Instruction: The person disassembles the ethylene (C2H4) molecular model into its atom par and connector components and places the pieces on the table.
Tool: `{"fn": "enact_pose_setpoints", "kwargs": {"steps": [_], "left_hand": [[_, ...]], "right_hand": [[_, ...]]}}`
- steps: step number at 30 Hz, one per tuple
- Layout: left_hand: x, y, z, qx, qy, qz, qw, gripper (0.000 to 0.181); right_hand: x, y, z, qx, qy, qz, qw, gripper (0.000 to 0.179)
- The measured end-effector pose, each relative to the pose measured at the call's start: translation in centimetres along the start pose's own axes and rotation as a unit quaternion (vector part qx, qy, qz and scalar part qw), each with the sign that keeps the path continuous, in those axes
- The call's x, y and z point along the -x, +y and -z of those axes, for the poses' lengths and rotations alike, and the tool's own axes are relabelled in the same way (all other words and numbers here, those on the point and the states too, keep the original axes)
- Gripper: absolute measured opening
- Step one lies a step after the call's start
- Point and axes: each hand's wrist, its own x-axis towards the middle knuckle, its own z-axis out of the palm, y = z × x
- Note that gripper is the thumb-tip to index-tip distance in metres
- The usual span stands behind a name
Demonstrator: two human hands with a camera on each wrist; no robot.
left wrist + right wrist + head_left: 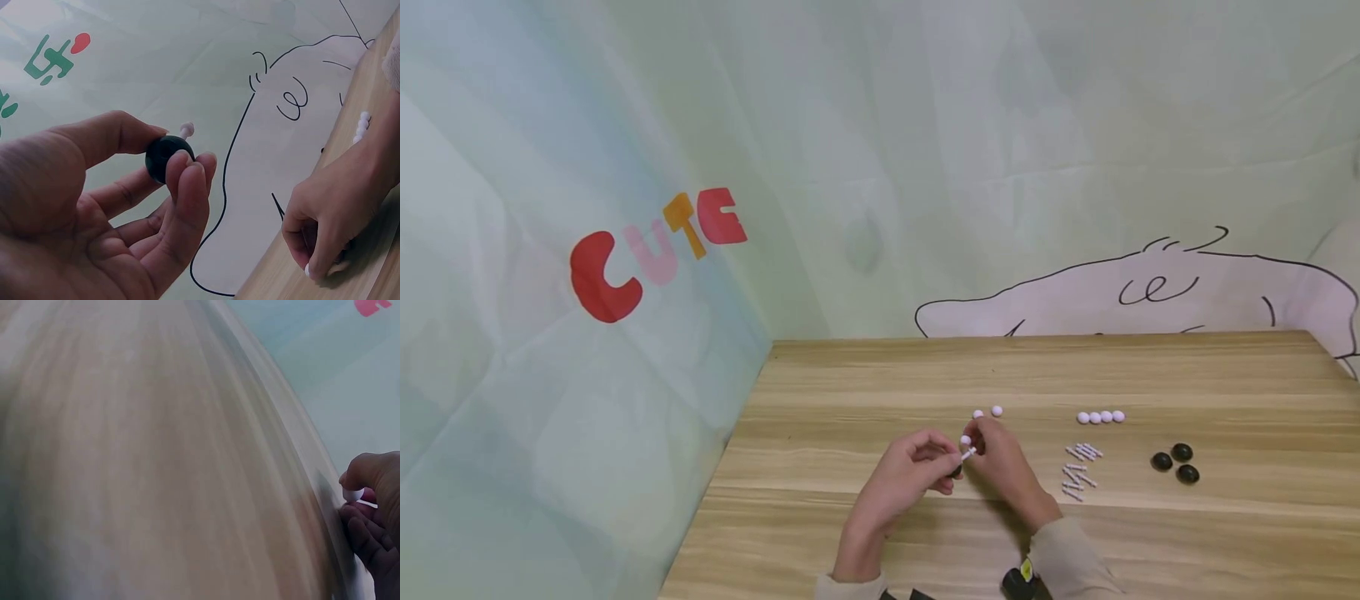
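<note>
My left hand (pixel 901 477) pinches a glossy black ball (pixel 161 155) between thumb and fingertips, raised over the table. A short white peg (pixel 187 130) with a knobbed end sticks out of the ball. Close on its right, my right hand (pixel 1002 458) reaches down to the tabletop. Thumb and finger of that hand pinch a small white ball (pixel 353 494). Just beyond its fingers lie two more white balls, one partly behind the hand (pixel 977 413) and one beside it (pixel 997 411).
On the wooden table (pixel 1262 383), several white balls (pixel 1101 417) sit in a row at the back right. Nearer lie two groups of white pegs (pixel 1084 452), and three black balls (pixel 1182 452) cluster farther right. A printed cloth (pixel 865 167) hangs behind the table.
</note>
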Motion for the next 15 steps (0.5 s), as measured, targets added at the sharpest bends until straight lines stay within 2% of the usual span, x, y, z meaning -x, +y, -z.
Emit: {"fn": "enact_pose_setpoints", "kwargs": {"steps": [4, 7, 15], "left_hand": [[0.10, 0.15, -0.04, -0.004, 0.005, -0.001, 1.0000, 0.021], [0.12, 0.07, 0.00, -0.007, 0.005, -0.003, 1.0000, 0.021], [0.15, -0.08, 0.06, -0.010, 0.010, 0.001, 0.9999, 0.021]], "right_hand": [[-0.13, -0.20, -0.27, 0.057, 0.009, 0.017, 0.9982, 0.019], [-0.07, -0.37, -0.41, 0.078, 0.016, 0.024, 0.9965, 0.020], [0.14, -0.38, -0.54, 0.077, 0.019, 0.026, 0.9965, 0.023]]}}
